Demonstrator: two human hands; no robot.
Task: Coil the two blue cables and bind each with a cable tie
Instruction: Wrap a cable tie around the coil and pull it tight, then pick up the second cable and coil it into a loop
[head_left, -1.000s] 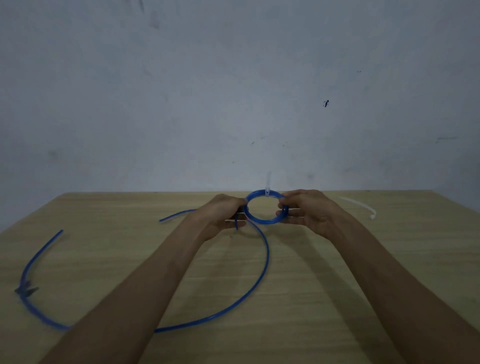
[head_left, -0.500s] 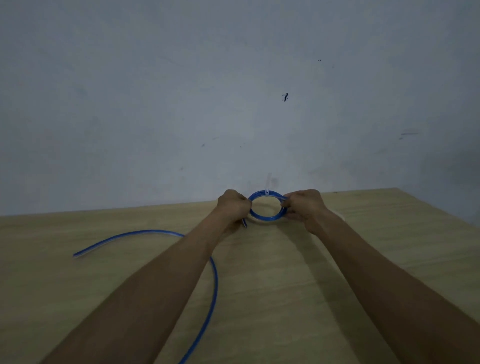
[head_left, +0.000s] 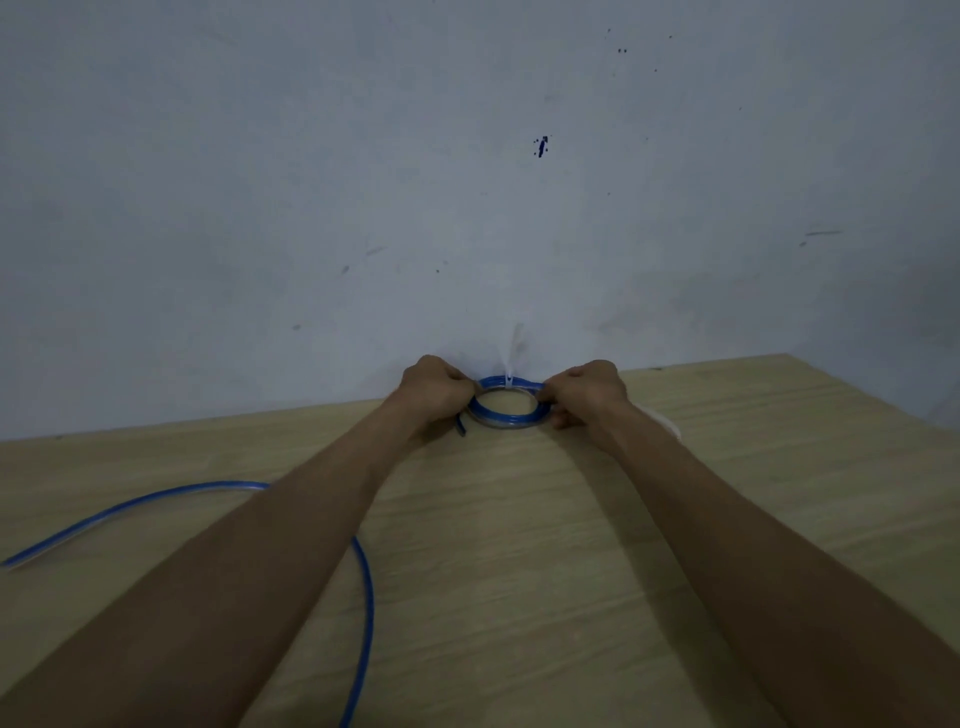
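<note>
Since 1 s earlier: the fingers of the right hand (head_left: 587, 395), then loosely extended, had curled into a closer pinch on the coil (head_left: 511, 420), and the left hand (head_left: 434, 389) had drawn up tighter as well. The spare cable tie (head_left: 668, 423), then in plain view, showed only as a pale sliver behind the right wrist, just right of the coil.

Coil: a small blue ring of several turns, held between both hands over the far edge of the bench (head_left: 545, 571). Could not tell whether it rested on the bench or was lifted clear.

Left hand gripped the coil's left side, fingers curled round it. Right hand pinched the coil's right side between thumb and fingers.

A white cable tie (head_left: 511, 366) was wrapped over the far side of the coil, its tail standing upright and blurred. A short blue cable end (head_left: 461, 428) stuck out at the coil's lower left, under the left hand.

The loose cable (head_left: 366, 597) lay uncoiled on the bench, well nearer than the coil and to its left, arcing under the left forearm.

The wall (head_left: 467, 156) behind the coil was pale and scuffed.
</note>
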